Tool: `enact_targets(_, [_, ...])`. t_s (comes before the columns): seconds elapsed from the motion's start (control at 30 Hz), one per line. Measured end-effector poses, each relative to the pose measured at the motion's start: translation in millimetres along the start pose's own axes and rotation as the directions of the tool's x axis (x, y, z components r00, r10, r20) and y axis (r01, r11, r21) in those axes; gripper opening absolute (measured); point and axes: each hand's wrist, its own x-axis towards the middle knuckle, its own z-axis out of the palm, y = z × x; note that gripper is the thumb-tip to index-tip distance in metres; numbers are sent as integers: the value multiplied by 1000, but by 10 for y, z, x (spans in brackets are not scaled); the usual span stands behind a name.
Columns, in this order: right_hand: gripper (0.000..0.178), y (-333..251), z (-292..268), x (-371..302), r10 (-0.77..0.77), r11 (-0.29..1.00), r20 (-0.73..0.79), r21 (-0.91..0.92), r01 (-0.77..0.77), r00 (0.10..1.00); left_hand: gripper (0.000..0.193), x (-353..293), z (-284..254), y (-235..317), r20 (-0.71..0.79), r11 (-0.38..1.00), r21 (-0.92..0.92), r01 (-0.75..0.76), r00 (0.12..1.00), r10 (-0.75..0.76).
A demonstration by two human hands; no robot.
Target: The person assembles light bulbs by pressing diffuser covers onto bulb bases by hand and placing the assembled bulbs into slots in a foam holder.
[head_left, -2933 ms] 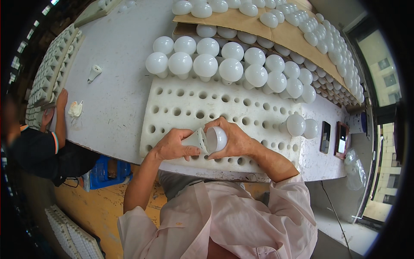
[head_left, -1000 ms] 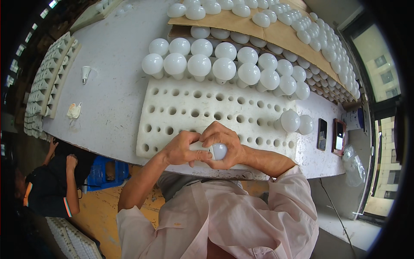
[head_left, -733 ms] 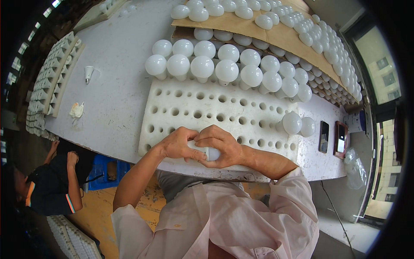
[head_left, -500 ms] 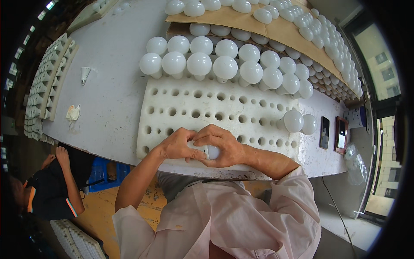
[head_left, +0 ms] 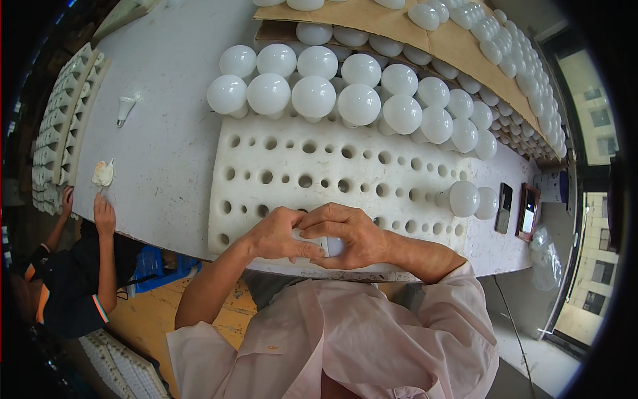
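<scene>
A white light bulb [head_left: 334, 247] lies on its side between my two hands, just above the near edge of a white foam board [head_left: 287, 163] full of round holes. My left hand [head_left: 282, 234] is closed round the base end, thumb stretched along it. Around the domed end curl the fingers of my right hand [head_left: 353, 234]; they hide part of the bulb. Along the board's far side stand two rows of white bulbs [head_left: 314, 97] with domes up. Two more bulbs [head_left: 464, 199] are at the board's right end.
Layered cardboard [head_left: 372, 26] with many bulbs rises at the back right. A phone [head_left: 504, 208] and a brown-framed object [head_left: 526, 211] lie right. At left are a lone bulb [head_left: 125, 110], a crumpled whitish lump [head_left: 103, 173], stacked trays [head_left: 56, 126] and a co-worker's hand [head_left: 104, 214].
The co-worker's hands have moved up to the table's left edge, one close below the crumpled lump. My hands still hold the bulb together; the view has shifted slightly.
</scene>
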Motion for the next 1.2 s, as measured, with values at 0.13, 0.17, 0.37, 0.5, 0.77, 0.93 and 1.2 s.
enact_targets(0.13, [43, 2, -10, -24, 28, 999, 52, -29, -26, 998, 59, 11, 6, 17, -5, 997, 67, 35, 999, -35])
enact_targets(0.17, [43, 5, -4, -26, 29, 999, 52, -27, -28, 998, 59, 15, 3, 26, -4, 997, 66, 37, 999, -37])
enact_targets(0.37, [37, 36, 106, -54, -29, 998, -55, -61, 26, 998, 48, 40, 8, -51, 2, 1000, 28, 12, 1000, -12])
enact_targets(0.5, [34, 73, 163, -99, -101, 987, -131, -135, 83, 986, 50, 77, -37, -112, 12, 976, 215, -36, 999, 35])
enact_targets(0.77, [30, 189, 162, -66, -233, 969, -154, -121, 215, 960, 53, 26, 32, -66, -76, 972, 223, -75, 993, 94])
enact_targets(0.93, [65, 162, 19, -28, -12, 995, -141, 95, 25, 990, 49, -19, 68, -103, -116, 993, -63, -98, 989, 91])
enact_targets(1.2, [77, 32, -120, -175, 196, 981, -79, 22, -195, 977, 49, -59, 249, -324, -309, 881, 200, -429, 825, 473])
